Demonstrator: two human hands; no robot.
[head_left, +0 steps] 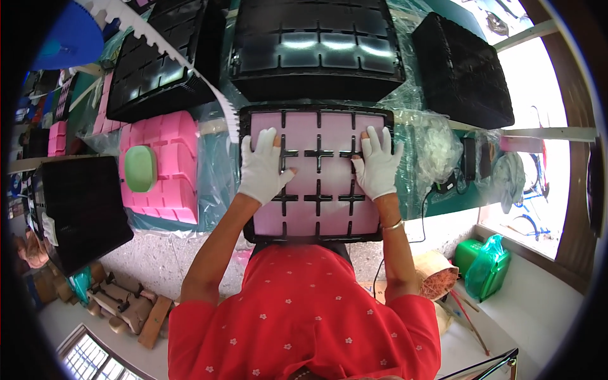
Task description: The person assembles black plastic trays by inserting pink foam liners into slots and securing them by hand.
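Left hand [263, 168] and right hand [378, 163], white-gloved, grip released, palms flat on pink sheet [316, 174] inside black grid tray [248, 190] at tabletop's near edge; black tray stack [316, 47] beyond; pink stack [171, 168] with green block [140, 168] leftward.

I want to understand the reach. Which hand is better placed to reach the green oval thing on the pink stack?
Probably the left hand: the green oval thing lies to its left, while the right hand is across the black tray.
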